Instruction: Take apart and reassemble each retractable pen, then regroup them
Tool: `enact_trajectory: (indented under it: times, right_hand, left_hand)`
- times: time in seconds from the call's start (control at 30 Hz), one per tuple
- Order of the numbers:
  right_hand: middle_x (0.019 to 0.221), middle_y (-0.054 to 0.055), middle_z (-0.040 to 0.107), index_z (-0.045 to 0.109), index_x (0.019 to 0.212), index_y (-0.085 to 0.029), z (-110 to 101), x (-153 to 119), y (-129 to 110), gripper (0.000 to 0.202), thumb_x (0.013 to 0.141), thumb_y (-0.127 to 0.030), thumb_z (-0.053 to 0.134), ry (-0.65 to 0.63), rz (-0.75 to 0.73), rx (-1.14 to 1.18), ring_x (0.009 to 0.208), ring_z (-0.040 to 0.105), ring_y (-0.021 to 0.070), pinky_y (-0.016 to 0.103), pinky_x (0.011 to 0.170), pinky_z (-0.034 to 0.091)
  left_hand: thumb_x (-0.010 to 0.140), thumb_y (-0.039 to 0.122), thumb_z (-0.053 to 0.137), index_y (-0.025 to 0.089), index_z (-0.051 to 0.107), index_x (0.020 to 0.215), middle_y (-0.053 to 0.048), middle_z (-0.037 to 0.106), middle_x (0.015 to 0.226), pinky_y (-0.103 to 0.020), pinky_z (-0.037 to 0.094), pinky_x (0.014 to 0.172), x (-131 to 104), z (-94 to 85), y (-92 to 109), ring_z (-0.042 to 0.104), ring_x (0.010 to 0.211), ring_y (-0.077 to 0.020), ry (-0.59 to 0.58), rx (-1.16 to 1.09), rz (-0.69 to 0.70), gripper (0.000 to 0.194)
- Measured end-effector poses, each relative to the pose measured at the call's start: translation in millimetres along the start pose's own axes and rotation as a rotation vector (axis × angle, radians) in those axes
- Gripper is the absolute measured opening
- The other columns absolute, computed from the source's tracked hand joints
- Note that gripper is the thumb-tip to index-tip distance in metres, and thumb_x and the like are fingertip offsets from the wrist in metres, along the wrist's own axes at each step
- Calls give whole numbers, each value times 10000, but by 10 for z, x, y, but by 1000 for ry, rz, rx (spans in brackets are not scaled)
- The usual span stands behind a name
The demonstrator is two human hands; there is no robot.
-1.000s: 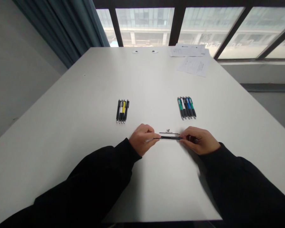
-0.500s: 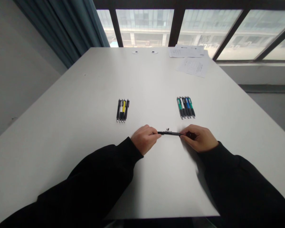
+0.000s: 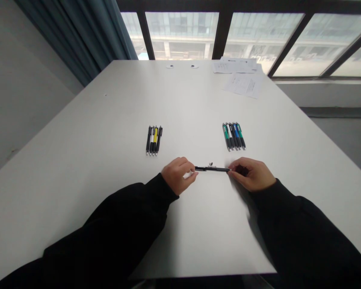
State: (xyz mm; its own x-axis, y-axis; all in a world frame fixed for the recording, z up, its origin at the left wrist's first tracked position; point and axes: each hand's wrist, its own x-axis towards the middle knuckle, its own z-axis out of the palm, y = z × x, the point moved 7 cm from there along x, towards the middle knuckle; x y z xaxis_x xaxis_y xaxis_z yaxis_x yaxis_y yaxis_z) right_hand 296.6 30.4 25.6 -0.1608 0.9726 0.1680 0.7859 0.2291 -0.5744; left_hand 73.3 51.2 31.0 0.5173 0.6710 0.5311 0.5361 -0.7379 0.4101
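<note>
A black pen [image 3: 212, 169] lies crosswise in front of me, close to the tabletop. My right hand [image 3: 252, 173] pinches its right end between thumb and fingers. At the pen's left end is my left hand [image 3: 178, 174], its thumb apart from the curled index finger and white table showing in the gap. The index finger overlaps that end of the pen; whether they touch I cannot tell. Just behind the pen sits a tiny dark and silvery piece [image 3: 211, 163], too small to name.
A row of pens [image 3: 153, 140], black, white and yellow, lies to the left on the white table [image 3: 78, 168]. Several green, white, black and blue pens [image 3: 234, 136] lie to the right. Printed papers [image 3: 240, 76] rest at the far edge by the window.
My left thumb has parted from the index finger, and the hand has drawn slightly left, uncovering more of the pen's left end. My right hand keeps its pinch.
</note>
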Motion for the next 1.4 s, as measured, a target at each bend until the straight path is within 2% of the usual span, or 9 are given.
enact_trajectory:
  times: [0.2, 0.47, 0.7, 1.2, 1.4]
  right_hand:
    - [706, 50, 695, 690, 776, -177, -15, 1, 33, 122, 757, -282, 632, -1, 27, -25, 620, 620, 186, 312, 599, 477]
    - [727, 47, 712, 694, 763, -189, -32, 1, 54, 113, 759, -292, 649, -6, 22, -51, 646, 643, 192, 311, 620, 493]
    - [713, 42, 707, 689, 763, -189, -26, -4, 50, 119, 754, -306, 668, -18, 22, -32, 626, 636, 182, 305, 607, 494]
    - [730, 45, 704, 684, 764, -190, -5, 3, 82, 139, 775, -326, 661, -20, 21, -26, 655, 635, 188, 312, 626, 490]
    - [719, 42, 672, 698, 913, -169, 20, -14, 89, 215, 773, -332, 680, -30, 9, 77, 592, 606, 158, 292, 587, 493]
  left_hand:
    - [730, 211, 682, 176, 603, 723, 15, 513, 623, -243, 391, 548, -34, -19, -143, 480, 566, -115, 38, 1, -131, 87]
    - [711, 281, 685, 171, 605, 759, 12, 507, 642, -257, 392, 556, -51, -17, -224, 483, 564, -119, 15, 25, -240, 144]
    - [714, 243, 666, 171, 647, 843, 7, 532, 662, -255, 412, 570, -40, -28, -215, 501, 572, -120, 11, -2, -240, 149]
    - [750, 243, 649, 178, 683, 799, 5, 541, 645, -244, 407, 563, -41, -11, -231, 494, 549, -109, -7, -26, -247, 88]
    - [762, 242, 644, 175, 691, 823, 1, 550, 658, -237, 411, 556, -31, -20, -217, 480, 540, -101, -3, -33, -244, 102]
